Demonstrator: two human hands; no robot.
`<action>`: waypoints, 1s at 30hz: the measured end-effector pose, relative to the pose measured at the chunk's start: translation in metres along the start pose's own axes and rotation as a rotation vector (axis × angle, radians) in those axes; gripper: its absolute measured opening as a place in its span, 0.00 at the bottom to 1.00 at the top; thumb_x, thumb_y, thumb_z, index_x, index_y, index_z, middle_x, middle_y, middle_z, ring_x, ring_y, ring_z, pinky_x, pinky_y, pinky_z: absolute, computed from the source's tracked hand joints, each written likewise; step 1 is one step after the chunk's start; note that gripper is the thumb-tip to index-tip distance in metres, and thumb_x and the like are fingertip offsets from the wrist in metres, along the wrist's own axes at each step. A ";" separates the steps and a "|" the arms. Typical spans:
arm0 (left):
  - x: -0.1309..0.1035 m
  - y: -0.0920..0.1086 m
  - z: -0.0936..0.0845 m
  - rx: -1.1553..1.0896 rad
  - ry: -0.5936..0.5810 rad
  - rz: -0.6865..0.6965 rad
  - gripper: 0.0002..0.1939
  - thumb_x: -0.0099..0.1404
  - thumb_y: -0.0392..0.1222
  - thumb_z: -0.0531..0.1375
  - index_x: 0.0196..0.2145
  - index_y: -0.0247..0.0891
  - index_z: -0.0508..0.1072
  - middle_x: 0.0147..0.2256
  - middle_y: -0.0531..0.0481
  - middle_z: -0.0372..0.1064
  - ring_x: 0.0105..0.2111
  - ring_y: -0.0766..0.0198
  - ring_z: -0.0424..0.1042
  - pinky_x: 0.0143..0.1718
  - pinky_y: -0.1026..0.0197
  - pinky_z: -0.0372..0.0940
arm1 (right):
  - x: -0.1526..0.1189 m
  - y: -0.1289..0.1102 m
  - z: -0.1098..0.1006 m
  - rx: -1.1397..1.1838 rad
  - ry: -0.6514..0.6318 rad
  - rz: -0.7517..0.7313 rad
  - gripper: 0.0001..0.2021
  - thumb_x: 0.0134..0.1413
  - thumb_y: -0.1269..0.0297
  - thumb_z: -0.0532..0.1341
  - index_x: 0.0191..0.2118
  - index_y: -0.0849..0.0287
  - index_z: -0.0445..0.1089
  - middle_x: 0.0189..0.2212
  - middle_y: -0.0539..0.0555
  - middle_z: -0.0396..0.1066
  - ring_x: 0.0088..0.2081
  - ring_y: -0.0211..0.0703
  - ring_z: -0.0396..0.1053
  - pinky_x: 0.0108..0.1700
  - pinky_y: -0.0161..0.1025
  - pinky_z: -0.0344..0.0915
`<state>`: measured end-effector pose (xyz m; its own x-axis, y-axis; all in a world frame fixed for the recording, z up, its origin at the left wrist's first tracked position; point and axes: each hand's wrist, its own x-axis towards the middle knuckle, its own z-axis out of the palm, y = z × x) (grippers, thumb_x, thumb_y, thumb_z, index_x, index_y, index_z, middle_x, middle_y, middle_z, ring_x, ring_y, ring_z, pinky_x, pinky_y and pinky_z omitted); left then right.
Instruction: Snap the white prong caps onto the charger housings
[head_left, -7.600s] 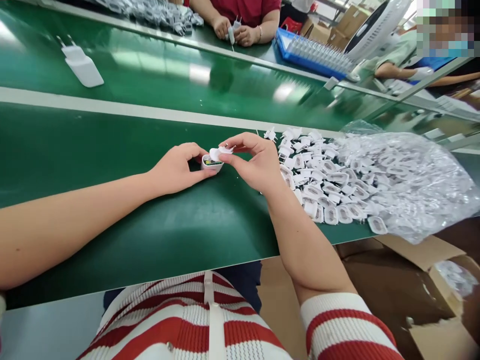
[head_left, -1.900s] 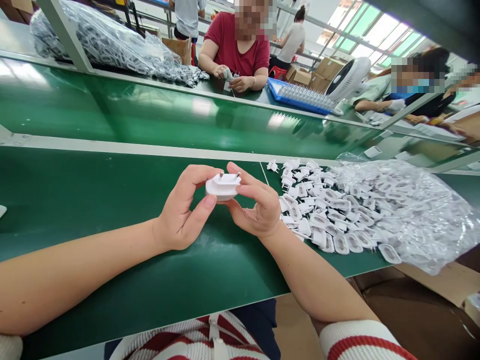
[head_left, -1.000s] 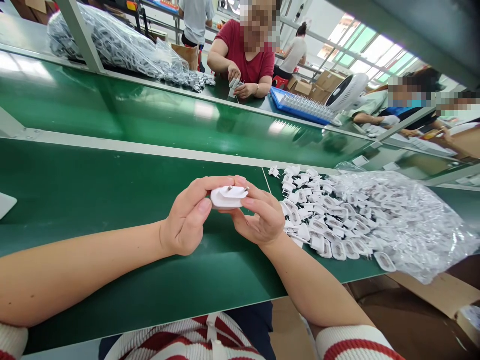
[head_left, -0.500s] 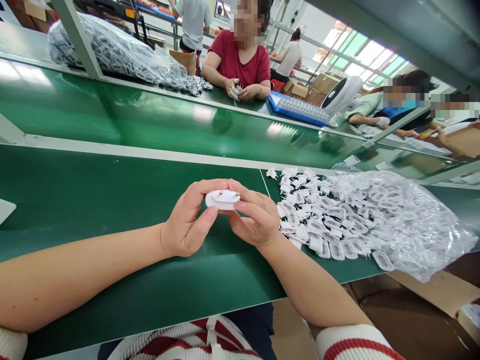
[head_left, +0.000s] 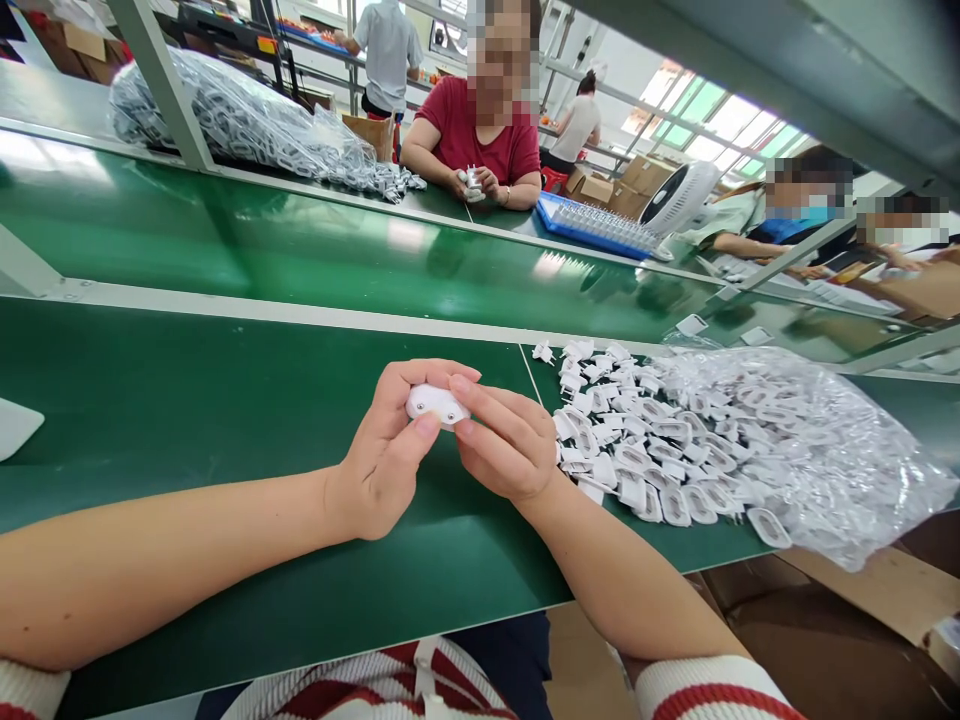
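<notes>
Our fingers [head_left: 491,408] are closed in a narrow pinch around one small white plug [head_left: 438,396], which we hold between both hands above the desk [head_left: 225,400]. The thumb of our left hand [head_left: 386,465] lies on the near side of the plug while its other fingers curl over the far side; our right hand [head_left: 517,445] grips the opposite end. The plug's two metal pins [head_left: 451,417] point up towards us. To handle it well, we judge that even pressure from both ends suits it, with the pads on the casing rather than on the pins, so that it neither tips nor twists; a small shell this smooth could slip if one side pushes harder. How its casing sits underneath we cannot tell, as our hands cover it. We can read no brand, label or writing on the plug. Just to the right of our right hand spreads a pile of white plug parts [head_left: 632,491], running into a clear plastic bag [head_left: 847,460]. A white piece [head_left: 16,430] lies at the left edge of view. Across from us, a person in a red shirt [head_left: 450,130] holds a small pale part [head_left: 473,184] beside a blue tray [head_left: 551,212]. No legible lettering shows there either.
</notes>
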<state>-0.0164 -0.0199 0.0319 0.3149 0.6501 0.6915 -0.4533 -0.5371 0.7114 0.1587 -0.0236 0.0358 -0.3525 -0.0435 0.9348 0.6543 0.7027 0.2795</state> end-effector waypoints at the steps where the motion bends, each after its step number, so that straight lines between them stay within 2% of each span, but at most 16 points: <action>1: -0.002 0.004 0.003 -0.022 0.033 -0.065 0.13 0.80 0.44 0.52 0.58 0.42 0.70 0.59 0.42 0.72 0.56 0.54 0.73 0.58 0.49 0.70 | 0.000 0.000 0.001 -0.004 0.008 -0.002 0.08 0.64 0.75 0.67 0.42 0.55 0.71 0.60 0.56 0.79 0.48 0.40 0.83 0.43 0.37 0.85; 4: -0.004 0.013 0.007 -0.065 0.090 -0.199 0.11 0.80 0.45 0.54 0.55 0.43 0.71 0.58 0.43 0.72 0.55 0.55 0.73 0.57 0.50 0.69 | -0.001 -0.003 0.004 0.023 0.003 0.005 0.08 0.64 0.76 0.67 0.42 0.56 0.72 0.58 0.57 0.80 0.49 0.41 0.83 0.45 0.38 0.86; 8: -0.001 0.017 0.008 -0.077 0.136 -0.299 0.11 0.80 0.47 0.56 0.52 0.41 0.72 0.55 0.44 0.74 0.53 0.56 0.73 0.55 0.52 0.70 | 0.002 -0.006 0.004 0.042 -0.013 0.002 0.07 0.64 0.78 0.66 0.44 0.60 0.74 0.52 0.62 0.83 0.50 0.44 0.83 0.46 0.39 0.86; 12: 0.002 0.015 0.009 -0.089 0.176 -0.362 0.13 0.81 0.50 0.55 0.50 0.39 0.72 0.51 0.44 0.74 0.50 0.57 0.73 0.54 0.53 0.70 | 0.004 -0.011 0.004 0.018 -0.060 0.045 0.08 0.65 0.78 0.66 0.47 0.61 0.74 0.47 0.62 0.85 0.50 0.43 0.83 0.46 0.38 0.86; 17: -0.005 0.007 0.005 -0.094 0.101 -0.279 0.13 0.81 0.49 0.53 0.54 0.41 0.70 0.55 0.44 0.70 0.54 0.55 0.71 0.57 0.51 0.69 | -0.001 -0.015 0.006 -0.014 -0.064 0.168 0.07 0.68 0.74 0.65 0.46 0.54 0.72 0.47 0.57 0.85 0.45 0.42 0.84 0.41 0.39 0.85; 22: -0.007 0.005 0.003 -0.094 0.014 -0.165 0.13 0.81 0.44 0.51 0.59 0.43 0.66 0.60 0.43 0.64 0.59 0.55 0.66 0.63 0.48 0.64 | -0.005 -0.011 0.007 0.044 0.021 0.137 0.10 0.66 0.76 0.66 0.48 0.57 0.72 0.51 0.60 0.83 0.48 0.42 0.83 0.44 0.39 0.84; 26: -0.005 0.004 0.003 -0.094 -0.001 -0.167 0.13 0.79 0.44 0.54 0.58 0.43 0.65 0.61 0.42 0.64 0.58 0.53 0.67 0.62 0.46 0.64 | -0.006 -0.009 0.005 0.056 -0.007 0.133 0.12 0.66 0.77 0.65 0.49 0.54 0.71 0.56 0.59 0.81 0.51 0.43 0.83 0.45 0.40 0.84; 30: -0.005 0.003 0.002 -0.082 -0.013 -0.138 0.15 0.78 0.45 0.55 0.59 0.43 0.65 0.61 0.41 0.64 0.58 0.52 0.67 0.61 0.46 0.65 | -0.007 -0.009 0.003 0.086 -0.014 0.125 0.11 0.64 0.79 0.66 0.47 0.57 0.71 0.58 0.62 0.80 0.53 0.45 0.82 0.47 0.41 0.84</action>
<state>-0.0175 -0.0261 0.0312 0.3897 0.7073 0.5897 -0.4713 -0.3969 0.7876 0.1527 -0.0274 0.0258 -0.2817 0.0579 0.9577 0.6340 0.7604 0.1405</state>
